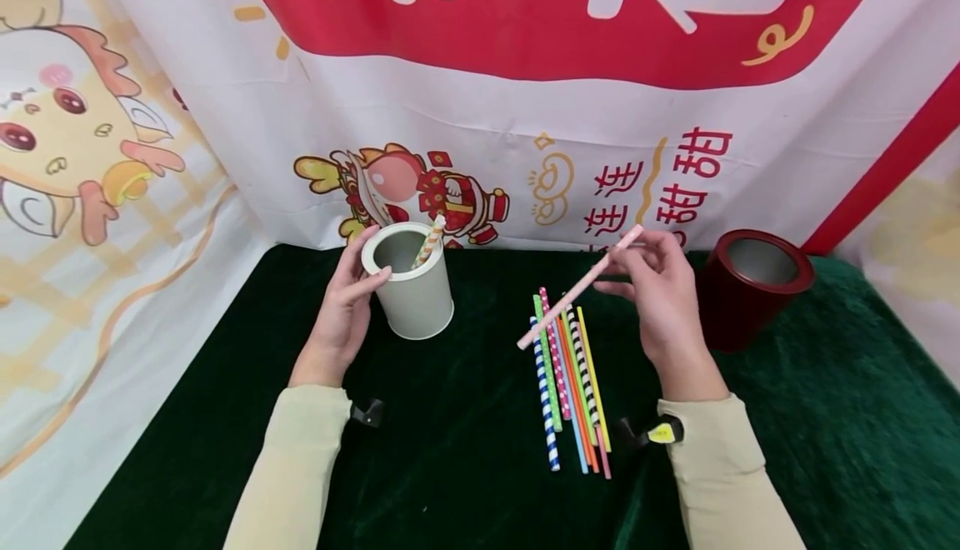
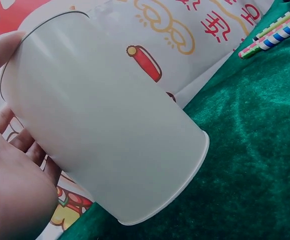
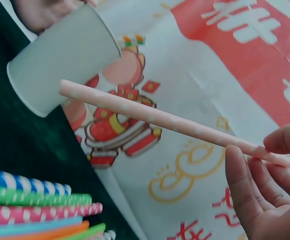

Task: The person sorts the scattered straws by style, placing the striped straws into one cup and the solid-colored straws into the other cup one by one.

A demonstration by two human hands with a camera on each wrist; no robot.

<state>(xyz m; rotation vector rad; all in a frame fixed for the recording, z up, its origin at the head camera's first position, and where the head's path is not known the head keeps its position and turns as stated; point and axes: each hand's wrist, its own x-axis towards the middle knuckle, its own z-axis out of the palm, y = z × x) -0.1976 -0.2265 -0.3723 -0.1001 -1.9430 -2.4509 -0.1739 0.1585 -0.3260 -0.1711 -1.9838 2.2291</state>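
Note:
My left hand (image 1: 339,317) holds a white round canister (image 1: 417,307) near its top, the thumb at the rim and the fingers along its side. An orange-striped paper straw (image 1: 428,247) leans inside, its tip above the rim. In my right hand (image 1: 666,308) a pale pink paper straw (image 1: 577,290) with small white marks is pinched near one end. That straw slants down toward the left, above a bundle of coloured paper straws (image 1: 582,367). In the right wrist view, thumb and fingers meet on the pink straw (image 3: 150,116).
A dark red canister (image 1: 738,304) stands to the right of my right hand, its open top facing up. Dark green velvet cloth (image 1: 465,467) covers the table. A printed white and red fabric backdrop (image 1: 480,108) hangs along the table's back edge.

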